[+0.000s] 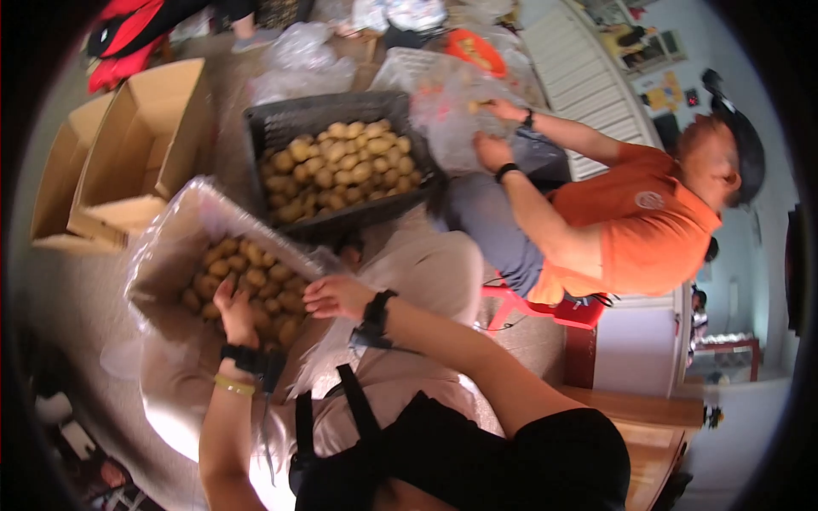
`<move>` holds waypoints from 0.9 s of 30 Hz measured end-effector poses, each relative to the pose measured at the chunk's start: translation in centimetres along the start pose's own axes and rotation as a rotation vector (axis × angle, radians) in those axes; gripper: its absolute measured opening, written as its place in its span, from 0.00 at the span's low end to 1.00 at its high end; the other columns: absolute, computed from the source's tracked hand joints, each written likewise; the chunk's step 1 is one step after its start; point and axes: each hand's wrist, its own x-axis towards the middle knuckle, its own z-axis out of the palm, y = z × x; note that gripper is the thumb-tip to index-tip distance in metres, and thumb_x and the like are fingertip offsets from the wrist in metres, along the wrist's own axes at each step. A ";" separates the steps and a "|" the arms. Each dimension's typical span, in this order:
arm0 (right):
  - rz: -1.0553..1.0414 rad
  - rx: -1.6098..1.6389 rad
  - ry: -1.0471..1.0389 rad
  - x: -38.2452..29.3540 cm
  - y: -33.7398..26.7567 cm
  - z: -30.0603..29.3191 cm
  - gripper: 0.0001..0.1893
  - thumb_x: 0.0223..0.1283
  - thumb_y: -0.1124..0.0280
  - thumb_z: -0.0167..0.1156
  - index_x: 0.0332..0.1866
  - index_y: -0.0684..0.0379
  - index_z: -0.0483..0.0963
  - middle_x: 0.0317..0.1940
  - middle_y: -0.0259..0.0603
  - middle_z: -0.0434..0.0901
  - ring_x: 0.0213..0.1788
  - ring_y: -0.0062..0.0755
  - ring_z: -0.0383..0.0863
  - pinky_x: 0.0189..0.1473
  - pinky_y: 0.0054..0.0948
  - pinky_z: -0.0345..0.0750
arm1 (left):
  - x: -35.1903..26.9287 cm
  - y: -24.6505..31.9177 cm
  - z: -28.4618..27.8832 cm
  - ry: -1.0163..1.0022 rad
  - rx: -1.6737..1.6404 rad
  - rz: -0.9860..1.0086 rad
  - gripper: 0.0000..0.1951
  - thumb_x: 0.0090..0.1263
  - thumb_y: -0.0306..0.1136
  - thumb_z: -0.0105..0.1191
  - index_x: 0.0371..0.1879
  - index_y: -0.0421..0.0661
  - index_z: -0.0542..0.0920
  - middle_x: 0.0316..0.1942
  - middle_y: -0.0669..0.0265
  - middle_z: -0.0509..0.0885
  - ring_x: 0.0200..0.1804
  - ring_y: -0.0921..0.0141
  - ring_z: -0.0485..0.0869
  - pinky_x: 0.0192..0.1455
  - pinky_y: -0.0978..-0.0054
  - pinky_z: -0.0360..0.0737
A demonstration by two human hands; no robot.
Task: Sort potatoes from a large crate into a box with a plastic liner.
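Observation:
Potatoes (255, 276) lie in a box lined with clear plastic film (160, 268) between my knees. Over the potatoes is my left hand (235, 313), its fingers apart; whether a potato is under or in it I cannot tell. My right hand (335, 298) is at the box's right rim beside the film, fingers loosely bent, and its hold on the film is unclear. Beyond the box stands a black plastic crate (326, 105) with many more potatoes (348, 153). Both my wrists wear black straps with cables.
A person in an orange shirt (639, 217) sits at the right on a red plastic stool (575, 313), hands at a clear plastic bag (441, 115). Open cardboard boxes (137, 140) stand at the left. Farther back are plastic bags (307, 57), an orange basin (476, 51) and another person's foot (255, 39).

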 end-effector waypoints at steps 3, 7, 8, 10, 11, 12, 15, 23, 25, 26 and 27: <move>-0.077 -0.064 -0.037 -0.1 -3.3 1.1 0.12 0.57 0.72 0.51 0.45 0.63 0.69 0.43 0.44 0.75 0.43 0.34 0.78 0.46 0.34 0.76 | -1.0 1.1 0.4 -0.014 0.074 -0.006 0.25 0.59 0.19 0.42 0.57 0.41 0.56 0.59 0.56 0.59 0.60 0.64 0.62 0.60 0.71 0.60; -0.212 -0.162 0.057 1.9 -9.0 -0.1 0.10 0.58 0.75 0.48 0.45 0.64 0.68 0.42 0.44 0.73 0.46 0.36 0.76 0.48 0.35 0.76 | -1.7 2.6 1.1 -0.047 0.048 -0.057 0.25 0.59 0.19 0.42 0.57 0.41 0.56 0.60 0.56 0.58 0.61 0.63 0.60 0.61 0.71 0.59; -0.247 -0.203 0.084 2.6 -10.5 -1.0 0.11 0.58 0.74 0.51 0.45 0.64 0.67 0.43 0.44 0.71 0.47 0.38 0.75 0.48 0.36 0.75 | -1.7 2.7 1.3 -0.046 0.041 -0.071 0.25 0.59 0.19 0.42 0.57 0.41 0.56 0.60 0.56 0.58 0.61 0.63 0.60 0.61 0.71 0.59; -0.310 -0.352 0.181 3.8 -13.6 -3.5 0.11 0.56 0.72 0.53 0.44 0.61 0.68 0.43 0.43 0.71 0.47 0.38 0.75 0.48 0.35 0.75 | -1.8 2.9 1.4 -0.036 0.075 -0.070 0.24 0.59 0.19 0.43 0.57 0.41 0.57 0.59 0.55 0.60 0.61 0.62 0.61 0.60 0.70 0.60; -0.314 -0.437 0.194 4.4 -15.8 -5.1 0.12 0.56 0.72 0.53 0.45 0.60 0.67 0.42 0.41 0.70 0.46 0.37 0.74 0.47 0.35 0.76 | -1.7 3.0 1.3 -0.041 0.068 -0.070 0.24 0.59 0.20 0.43 0.57 0.41 0.57 0.58 0.55 0.60 0.61 0.62 0.61 0.60 0.70 0.60; -0.268 -0.374 0.225 4.9 -17.8 -6.5 0.13 0.55 0.72 0.53 0.46 0.58 0.66 0.41 0.39 0.70 0.46 0.36 0.74 0.45 0.35 0.76 | -1.6 3.0 1.3 -0.042 0.076 -0.068 0.24 0.59 0.20 0.43 0.57 0.41 0.57 0.58 0.56 0.60 0.60 0.62 0.61 0.60 0.70 0.60; -0.288 -0.301 0.529 6.3 -23.0 -9.8 0.16 0.56 0.71 0.52 0.51 0.53 0.64 0.46 0.38 0.67 0.47 0.36 0.73 0.45 0.37 0.76 | -1.3 2.9 1.2 -0.037 0.082 -0.072 0.24 0.59 0.21 0.43 0.57 0.41 0.57 0.57 0.56 0.61 0.60 0.63 0.62 0.60 0.70 0.60; -0.089 -0.870 1.033 13.8 -24.6 -14.0 0.23 0.49 0.67 0.56 0.52 0.62 0.64 0.45 0.50 0.70 0.40 0.43 0.74 0.34 0.36 0.78 | -0.5 2.9 1.0 -0.013 0.084 -0.142 0.24 0.60 0.22 0.43 0.57 0.41 0.57 0.58 0.57 0.60 0.61 0.63 0.61 0.60 0.70 0.60; 0.027 -0.908 1.021 16.1 -24.1 -14.9 0.24 0.49 0.68 0.57 0.53 0.63 0.62 0.49 0.52 0.66 0.44 0.49 0.72 0.33 0.41 0.80 | -0.2 3.0 1.0 -0.015 0.071 -0.164 0.24 0.60 0.22 0.43 0.57 0.41 0.57 0.58 0.57 0.60 0.61 0.63 0.61 0.60 0.70 0.60; 0.036 -0.718 1.002 16.8 -24.0 -15.3 0.25 0.49 0.69 0.58 0.53 0.64 0.61 0.50 0.54 0.65 0.45 0.50 0.71 0.33 0.43 0.81 | -0.1 3.0 1.0 -0.015 0.068 -0.175 0.24 0.60 0.22 0.43 0.57 0.41 0.57 0.58 0.57 0.60 0.61 0.63 0.61 0.60 0.71 0.60; 0.007 -0.652 0.967 17.3 -23.9 -15.7 0.26 0.48 0.69 0.58 0.53 0.64 0.60 0.50 0.54 0.65 0.45 0.50 0.71 0.33 0.43 0.81 | 0.0 3.0 1.0 -0.005 0.076 -0.200 0.24 0.60 0.22 0.43 0.57 0.41 0.57 0.58 0.57 0.60 0.61 0.63 0.61 0.60 0.71 0.60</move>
